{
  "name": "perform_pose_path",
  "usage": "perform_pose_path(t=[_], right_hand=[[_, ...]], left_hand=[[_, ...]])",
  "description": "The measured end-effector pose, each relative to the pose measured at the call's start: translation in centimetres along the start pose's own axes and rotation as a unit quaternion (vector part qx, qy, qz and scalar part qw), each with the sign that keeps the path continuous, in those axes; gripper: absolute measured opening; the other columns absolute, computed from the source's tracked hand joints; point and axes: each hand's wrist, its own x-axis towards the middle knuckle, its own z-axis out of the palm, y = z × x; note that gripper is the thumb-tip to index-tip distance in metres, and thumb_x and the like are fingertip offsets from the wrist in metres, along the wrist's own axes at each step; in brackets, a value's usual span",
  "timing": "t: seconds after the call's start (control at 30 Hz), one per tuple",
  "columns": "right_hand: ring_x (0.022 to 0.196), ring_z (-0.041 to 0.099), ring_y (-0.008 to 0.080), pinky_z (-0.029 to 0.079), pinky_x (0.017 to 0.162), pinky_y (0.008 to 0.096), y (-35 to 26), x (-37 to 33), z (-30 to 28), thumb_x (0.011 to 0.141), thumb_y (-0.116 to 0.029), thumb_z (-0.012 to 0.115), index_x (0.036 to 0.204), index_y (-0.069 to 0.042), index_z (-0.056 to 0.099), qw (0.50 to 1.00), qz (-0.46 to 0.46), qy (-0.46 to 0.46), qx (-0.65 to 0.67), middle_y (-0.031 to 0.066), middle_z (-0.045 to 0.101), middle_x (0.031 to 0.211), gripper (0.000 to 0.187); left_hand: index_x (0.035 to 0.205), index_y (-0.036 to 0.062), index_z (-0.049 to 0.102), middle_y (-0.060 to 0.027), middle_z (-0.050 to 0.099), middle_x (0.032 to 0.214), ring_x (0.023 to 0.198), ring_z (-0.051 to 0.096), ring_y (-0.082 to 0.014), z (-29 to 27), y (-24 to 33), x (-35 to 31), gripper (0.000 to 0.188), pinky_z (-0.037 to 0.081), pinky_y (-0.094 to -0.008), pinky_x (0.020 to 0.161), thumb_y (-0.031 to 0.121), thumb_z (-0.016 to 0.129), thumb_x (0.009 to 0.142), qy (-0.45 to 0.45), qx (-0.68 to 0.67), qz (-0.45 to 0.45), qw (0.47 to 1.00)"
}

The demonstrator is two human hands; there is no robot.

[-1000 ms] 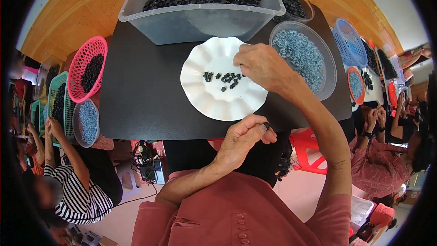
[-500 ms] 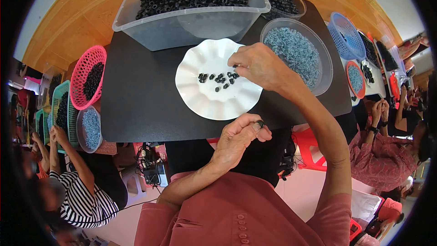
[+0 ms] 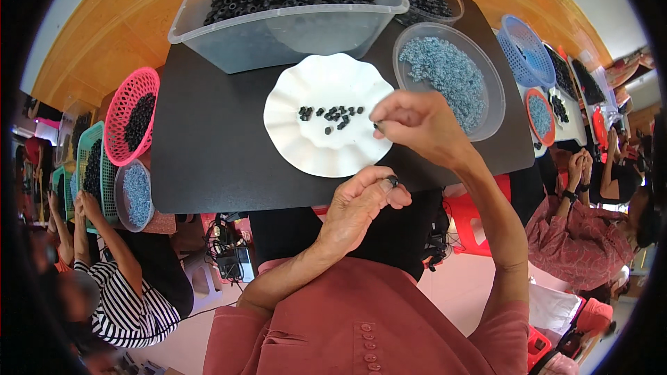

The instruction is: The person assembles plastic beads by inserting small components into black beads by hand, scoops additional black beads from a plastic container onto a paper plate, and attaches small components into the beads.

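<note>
My left hand (image 3: 363, 203) is just off the table's front edge, closed on a black ring-shaped part (image 3: 392, 180) between thumb and forefinger. Just above and to its right, my right hand (image 3: 427, 125) pinches a small black piece (image 3: 378, 126) at its fingertips, over the right rim of the plate. The white wavy-edged plate (image 3: 313, 153) lies on the dark table (image 3: 208, 167). Several small black pieces (image 3: 338, 114) are scattered across the plate's middle.
Behind the plate stands a clear bin (image 3: 299, 36) heaped with black rings. To its right are a round tub (image 3: 495, 90) of bluish clear bits and another container (image 3: 455, 17) of black parts. A pink basket (image 3: 119, 114) sits at left. Co-workers' hands (image 3: 87, 205) work on both sides.
My right hand has lifted from the plate and drawn back right and toward me, with a small black piece in its fingertips. My left hand has barely moved.
</note>
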Motion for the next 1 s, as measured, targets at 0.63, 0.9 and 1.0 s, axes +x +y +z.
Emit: perform_pose_path(t=[0.63,0.9,1.0], right_hand=[[0.068,0.059,0.0073,0.048,0.063,0.0217,2.8,-8.2,1.6,0.080,0.003,0.062,0.086,0.002,0.062,0.983,-0.073,0.061,0.158,0.0033,0.063,0.074,0.006],[0.074,0.060,0.0098,0.050,0.065,0.0229,2.5,-8.5,1.1,0.078,0.007,0.062,0.087,0.004,0.063,0.985,-0.096,0.051,0.137,0.0074,0.062,0.089,0.010],[0.076,0.060,0.0104,0.050,0.066,0.0230,2.5,-8.5,1.0,0.077,0.008,0.062,0.088,0.003,0.064,0.983,-0.103,0.067,0.134,0.0072,0.062,0.090,0.013]], left_hand=[[0.110,-0.0025,0.054,-0.0100,0.063,0.087,0.079,0.058,-0.0126,0.7,0.3,0.0,0.021,0.049,-0.0255,0.075,0.011,0.047,0.095,0.033,0.002,0.003,0.999],[0.108,-0.0024,0.054,-0.0109,0.063,0.089,0.080,0.061,-0.0133,0.4,0.3,0.2,0.020,0.050,-0.0263,0.076,0.009,0.047,0.094,0.009,0.012,-0.007,1.000],[0.108,-0.0025,0.052,-0.0126,0.063,0.090,0.081,0.061,-0.0145,0.4,0.4,0.3,0.019,0.050,-0.0272,0.077,0.010,0.045,0.095,0.001,0.005,-0.016,1.000]])
